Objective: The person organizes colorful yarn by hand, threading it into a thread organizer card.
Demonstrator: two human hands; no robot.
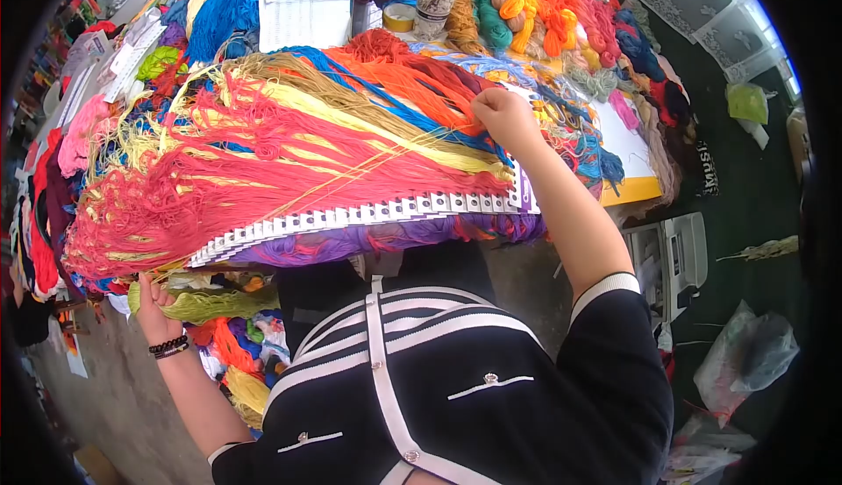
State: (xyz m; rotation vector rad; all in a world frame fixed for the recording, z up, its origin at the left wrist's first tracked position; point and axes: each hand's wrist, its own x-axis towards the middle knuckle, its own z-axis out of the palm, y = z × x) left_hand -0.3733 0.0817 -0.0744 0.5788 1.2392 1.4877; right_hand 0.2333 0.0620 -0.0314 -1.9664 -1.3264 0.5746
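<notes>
My left hand (155, 307), with a dark beaded bracelet at its wrist, is closed on a yellow-green skein (215, 305) at the table's front left edge. Thin yellow strands (355, 169) stretch diagonally from near it across the pile. At their other end my right hand (509, 118) is pinched shut above the right side of the pile. Beneath the strands lie long pink threads (263, 156) and yellow, tan, blue and orange ones. Their right ends meet a row of white punched cards (368, 213) along the front edge.
Behind the threads are a printed sheet (305, 7), a paper cup (436, 3), a tape roll (399, 17) and coloured yarn skeins (544, 3). Purple yarn (377, 244) hangs under the cards. More yarn (237, 349) lies below left; plastic bags (745, 362) are at right.
</notes>
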